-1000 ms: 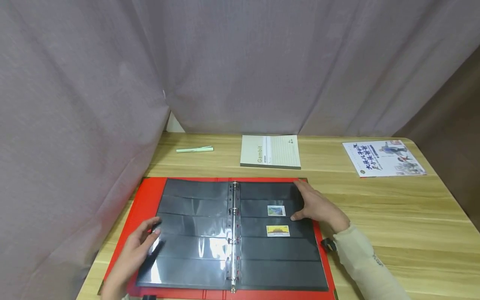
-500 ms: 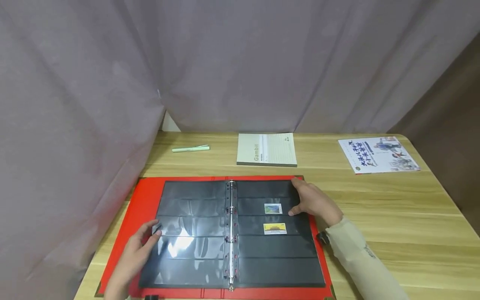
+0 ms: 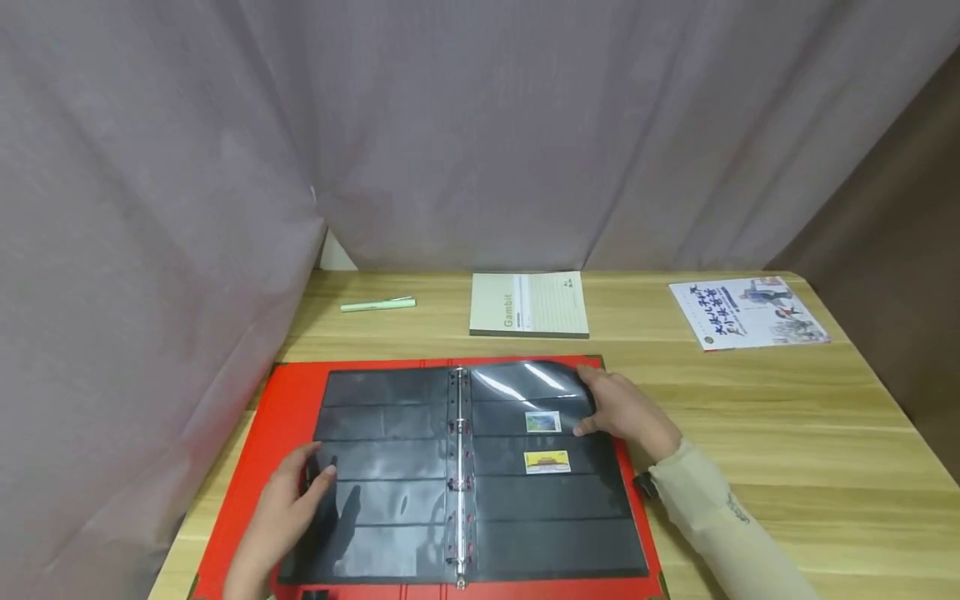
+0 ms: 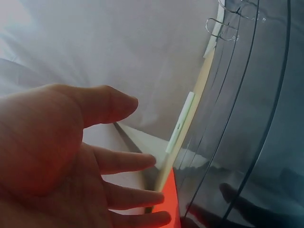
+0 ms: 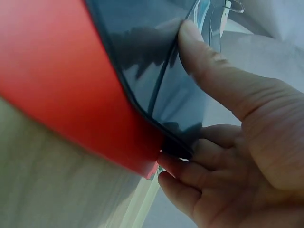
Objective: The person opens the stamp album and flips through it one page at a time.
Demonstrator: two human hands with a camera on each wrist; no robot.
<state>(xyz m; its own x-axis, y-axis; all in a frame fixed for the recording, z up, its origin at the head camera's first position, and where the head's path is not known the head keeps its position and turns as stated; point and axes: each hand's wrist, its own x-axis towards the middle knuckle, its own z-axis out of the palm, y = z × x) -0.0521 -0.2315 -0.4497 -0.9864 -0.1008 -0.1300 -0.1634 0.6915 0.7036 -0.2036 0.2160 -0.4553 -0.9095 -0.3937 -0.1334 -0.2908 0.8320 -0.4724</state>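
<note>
A red ring-bound stamp album (image 3: 258, 433) lies spread on the table, with black pocket pages on both sides of its metal rings (image 3: 461, 467). In the right page (image 3: 555, 542) sit a blue-green stamp (image 3: 543, 422) and, below it, a yellow stamp (image 3: 547, 462). My right hand (image 3: 630, 412) pinches that page near its upper outer corner; in the right wrist view the thumb (image 5: 204, 61) presses its face and fingers reach behind the edge. The page bows upward there. At the left page's (image 3: 390, 500) outer edge, my left hand (image 3: 277, 512) hovers with fingers extended, holding nothing.
Behind the album, a pale green pen (image 3: 378, 305) and a Gambit notebook (image 3: 529, 305) lie on the wooden table (image 3: 787, 433). A white illustrated booklet (image 3: 750, 313) is at the back right. Grey curtain (image 3: 465, 133) hangs along the back and left.
The right page's upper outer part has risen into a bend under my right hand. My left hand has shifted slightly right over the left page's edge. The head view has moved a little.
</note>
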